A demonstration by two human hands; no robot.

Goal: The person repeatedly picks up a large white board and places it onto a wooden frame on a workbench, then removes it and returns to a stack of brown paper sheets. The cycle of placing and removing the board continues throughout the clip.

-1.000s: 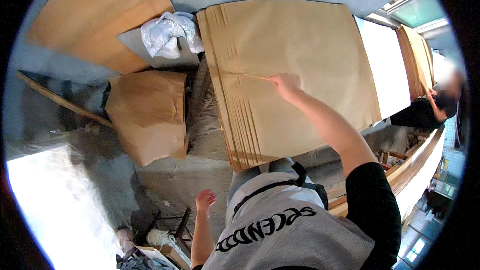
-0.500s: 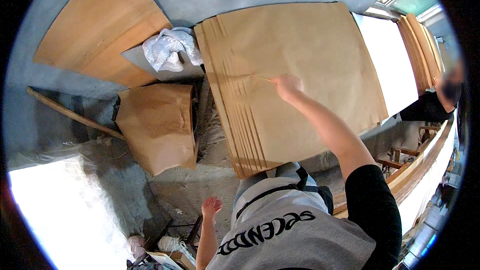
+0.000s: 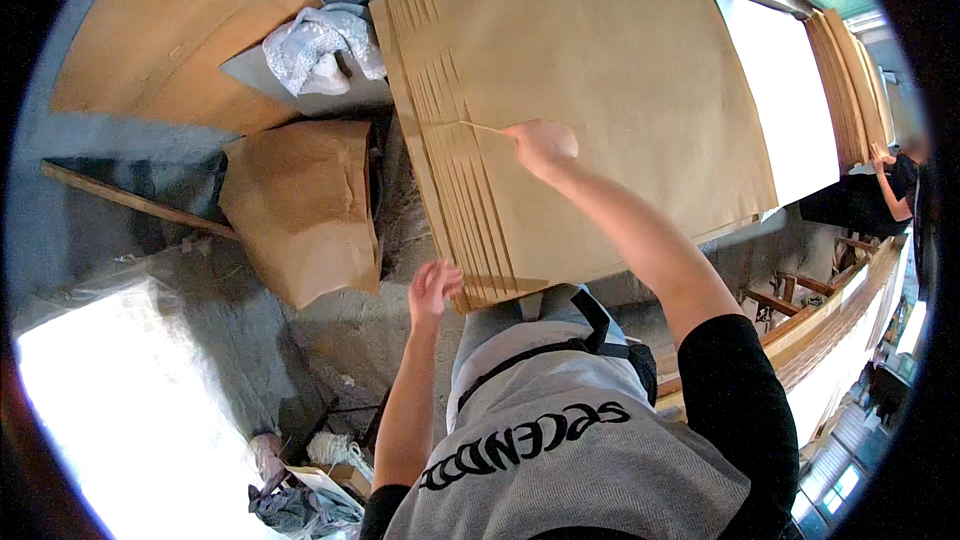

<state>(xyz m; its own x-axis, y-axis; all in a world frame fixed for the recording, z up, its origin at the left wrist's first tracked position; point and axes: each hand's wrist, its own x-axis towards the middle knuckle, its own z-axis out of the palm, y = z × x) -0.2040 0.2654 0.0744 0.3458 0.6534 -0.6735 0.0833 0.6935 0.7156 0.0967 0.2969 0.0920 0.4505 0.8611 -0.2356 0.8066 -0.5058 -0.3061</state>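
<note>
A wide stack of brown kraft paper sheets [image 3: 620, 80] lies in front of me, its left edges stepped like a fan. My right hand [image 3: 548, 150] is closed around a thin wooden stick [image 3: 482, 127]. The stick's tip rests at or just above the stepped edges; I cannot tell whether it touches. By the stack's near left corner is my left hand [image 3: 434, 290], empty, its fingers loosely bent and apart. Whether those fingertips touch the paper is unclear.
Left of the stack sits a folded brown paper bundle [image 3: 300, 210], with a patterned cloth [image 3: 325, 45] behind it. A wooden board [image 3: 180, 30] leans at the wall. White sheets [image 3: 780, 90] adjoin the stack's right. Another person [image 3: 890, 185] stands far right, beyond wooden beams [image 3: 840, 310].
My left hand has risen from low beside my body to the stack's near left corner. The right hand with the stick has shifted left, toward the stepped edges.
</note>
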